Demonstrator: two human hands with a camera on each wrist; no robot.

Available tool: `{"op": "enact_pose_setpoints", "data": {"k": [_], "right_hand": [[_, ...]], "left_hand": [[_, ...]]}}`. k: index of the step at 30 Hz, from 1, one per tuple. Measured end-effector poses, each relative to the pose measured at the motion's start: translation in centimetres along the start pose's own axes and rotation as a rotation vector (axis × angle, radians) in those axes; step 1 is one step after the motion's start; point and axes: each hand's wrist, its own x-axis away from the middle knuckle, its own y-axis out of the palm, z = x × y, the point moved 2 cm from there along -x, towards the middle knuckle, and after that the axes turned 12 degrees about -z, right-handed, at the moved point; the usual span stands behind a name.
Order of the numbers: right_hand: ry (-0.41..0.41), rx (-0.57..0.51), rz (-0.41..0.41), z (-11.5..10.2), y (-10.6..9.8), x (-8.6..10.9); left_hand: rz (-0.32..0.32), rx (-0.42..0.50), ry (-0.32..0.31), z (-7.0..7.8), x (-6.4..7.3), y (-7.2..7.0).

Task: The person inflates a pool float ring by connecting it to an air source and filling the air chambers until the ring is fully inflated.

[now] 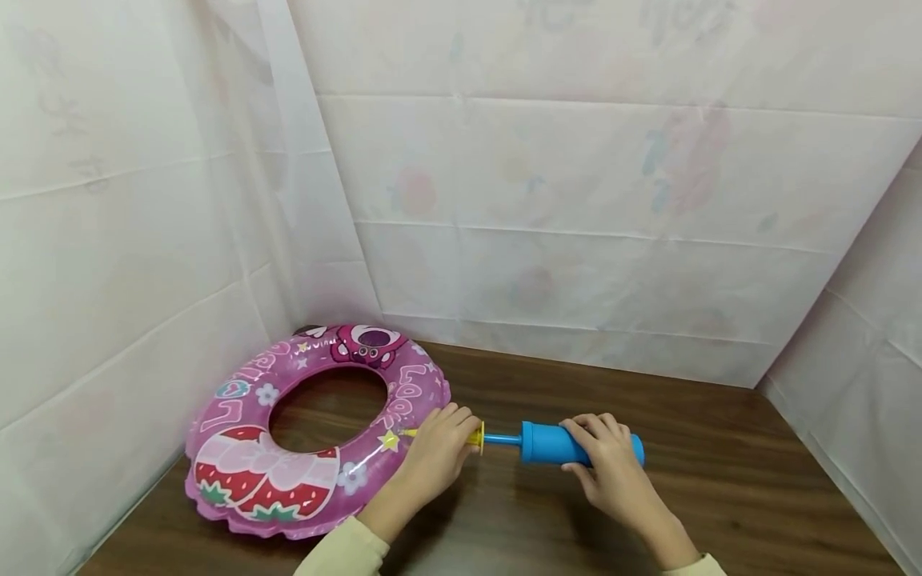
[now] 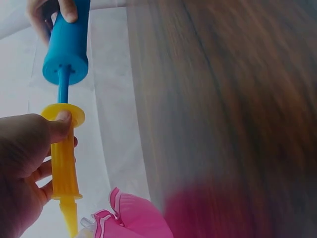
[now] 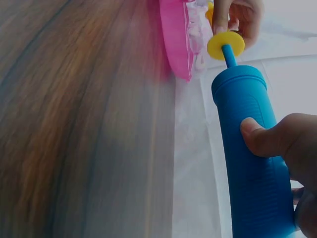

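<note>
My left hand [image 1: 441, 446] grips the yellow handle [image 2: 63, 163] of a hand pump, with the thumb lying by its round flange. My right hand [image 1: 612, 472] holds the pump's blue barrel [image 1: 547, 444], fingers over the top and thumb along the near side. A short length of blue rod [image 2: 63, 85] shows between handle and barrel. The handle's tapered yellow nozzle [image 2: 69, 215] points at a pink swim ring [image 1: 238, 400], beside a clear valve [image 2: 87, 223]. Whether the tip sits inside the valve I cannot tell. The ring looks plump and lies flat, left of both hands.
Under everything is a dark wooden tabletop [image 1: 706, 448]. White printed sheeting [image 1: 562, 200] hangs along its back and both sides. The ring's far left edge lies near the left sheet.
</note>
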Motion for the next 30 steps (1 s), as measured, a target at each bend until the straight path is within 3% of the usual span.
{"op": "enact_pose_setpoints", "data": {"k": [8,15,21,25,30], "right_hand": [[0.025,0.024,0.008,-2.7,0.6,-1.2],[0.023,0.033,0.019,-4.9,1.6,-1.6],[0.001,0.015,-0.004,-4.5,0.9,-2.0],[-0.008,0.004,-0.035,-4.2,0.6,-2.3],[-0.01,-0.008,-0.064,-3.7,0.5,-2.2]], "left_hand": [[-0.054,-0.016,0.0,-0.2,-0.3,-0.3],[-0.063,-0.017,0.027,-0.3,0.5,-0.2],[-0.078,0.001,0.012,0.0,0.3,-0.6],[-0.154,0.0,-0.005,0.1,0.0,-1.4],[-0.307,-0.003,-0.043,-0.5,0.3,-3.1]]}}
